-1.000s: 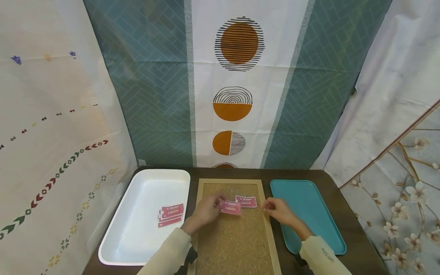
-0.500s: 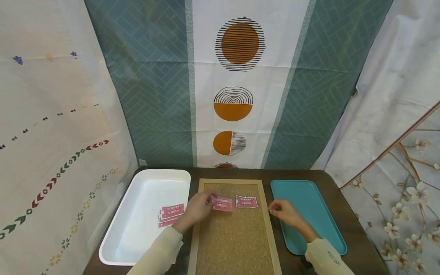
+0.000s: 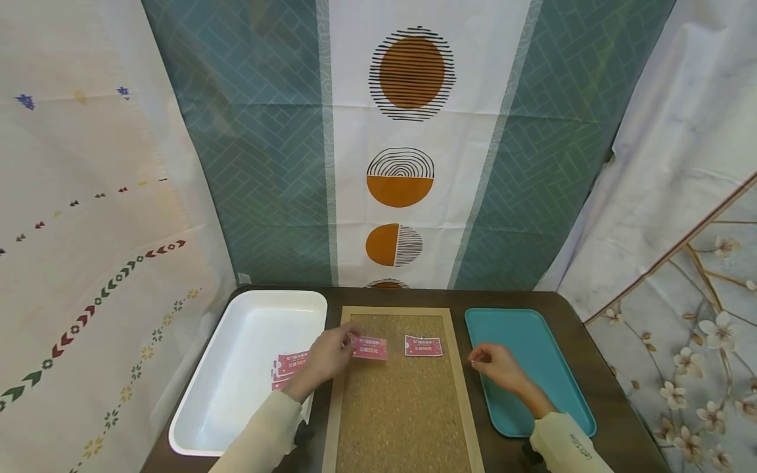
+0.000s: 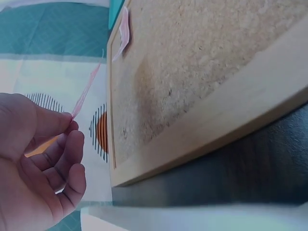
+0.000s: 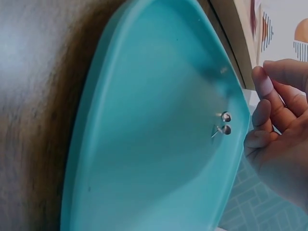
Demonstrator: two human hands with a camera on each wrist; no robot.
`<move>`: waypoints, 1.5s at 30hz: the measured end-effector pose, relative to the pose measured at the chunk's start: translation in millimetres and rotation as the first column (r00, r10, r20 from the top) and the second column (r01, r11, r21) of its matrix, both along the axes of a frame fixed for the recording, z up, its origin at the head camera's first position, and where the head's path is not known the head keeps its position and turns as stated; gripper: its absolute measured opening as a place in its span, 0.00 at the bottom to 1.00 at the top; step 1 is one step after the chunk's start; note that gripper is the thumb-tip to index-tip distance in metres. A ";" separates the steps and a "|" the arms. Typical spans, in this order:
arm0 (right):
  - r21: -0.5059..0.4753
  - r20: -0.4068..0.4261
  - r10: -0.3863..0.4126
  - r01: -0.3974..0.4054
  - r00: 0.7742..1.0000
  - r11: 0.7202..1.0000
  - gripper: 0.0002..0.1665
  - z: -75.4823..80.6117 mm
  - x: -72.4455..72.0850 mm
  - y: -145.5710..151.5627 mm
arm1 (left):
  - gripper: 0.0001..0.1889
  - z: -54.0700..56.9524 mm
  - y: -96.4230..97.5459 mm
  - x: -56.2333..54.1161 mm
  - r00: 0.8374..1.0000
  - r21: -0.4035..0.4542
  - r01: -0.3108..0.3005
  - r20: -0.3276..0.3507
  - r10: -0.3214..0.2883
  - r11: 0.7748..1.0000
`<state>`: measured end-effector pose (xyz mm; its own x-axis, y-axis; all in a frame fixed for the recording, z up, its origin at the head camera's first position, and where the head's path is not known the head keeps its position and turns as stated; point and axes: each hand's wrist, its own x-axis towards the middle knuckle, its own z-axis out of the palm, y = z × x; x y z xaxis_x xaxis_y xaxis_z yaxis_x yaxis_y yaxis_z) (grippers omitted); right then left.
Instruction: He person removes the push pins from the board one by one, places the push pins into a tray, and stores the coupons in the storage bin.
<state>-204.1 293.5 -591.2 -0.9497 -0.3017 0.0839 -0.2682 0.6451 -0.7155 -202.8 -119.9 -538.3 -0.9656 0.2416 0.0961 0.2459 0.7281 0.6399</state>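
My left hand point(image 3: 328, 355) pinches a pink coupon point(image 3: 369, 347) by its left end, over the upper left of the cork board point(image 3: 408, 407). The left wrist view shows this coupon point(image 4: 87, 89) edge-on, raised off the cork. Another pink coupon point(image 3: 423, 346) lies at the board's upper right with a small pin at its top edge. My right hand point(image 3: 499, 368) hovers over the left edge of the teal tray point(image 3: 532, 368), thumb and index finger pinched together. A tiny pale thing shows at those fingertips, too small to name. Two silver pushpins point(image 5: 226, 117) lie in the tray.
A white tray point(image 3: 236, 394) on the left holds several overlapping pink coupons point(image 3: 290, 362), partly covered by my left hand. The board's wooden frame point(image 3: 467, 407) stands between the trays on a dark table point(image 3: 568, 315). Curtains point(image 3: 266, 164) hang behind and at both sides.
My left hand has carried the coupon leftward from beside the other coupon to the board's upper left. The right hand has drawn back rightward from the board's edge, fingers still pinched.
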 end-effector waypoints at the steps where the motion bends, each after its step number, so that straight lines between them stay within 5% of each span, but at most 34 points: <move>1: 0.000 -0.003 -0.001 0.001 1.000 1.000 0.03 -0.1 0.0 1.3 | 0.14 -0.8 -1.6 0.6 1.000 0.005 -0.007 0.001 0.007 1.000; 22: 0.032 0.022 -0.089 0.088 0.996 0.996 0.03 -4.9 3.8 24.1 | 0.13 -2.2 -42.5 -2.6 0.994 0.094 -0.106 0.016 0.105 0.990; 34: 0.050 -0.010 -0.122 0.122 0.992 0.991 0.02 -3.9 5.6 32.4 | 0.14 -2.4 -65.6 -7.3 0.985 0.067 -0.167 0.055 0.164 0.984; 45: 0.038 0.015 -0.147 0.147 0.989 0.988 0.04 -9.1 4.5 44.3 | 0.16 0.7 -92.9 -6.5 0.972 -0.056 -0.200 0.113 0.205 0.978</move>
<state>-199.5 337.7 -600.3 -0.9852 -0.1612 0.0584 -0.1561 0.7022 -0.6947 -209.3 -212.8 -537.6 -0.9988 0.0415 -0.0273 0.0156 0.7829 0.6220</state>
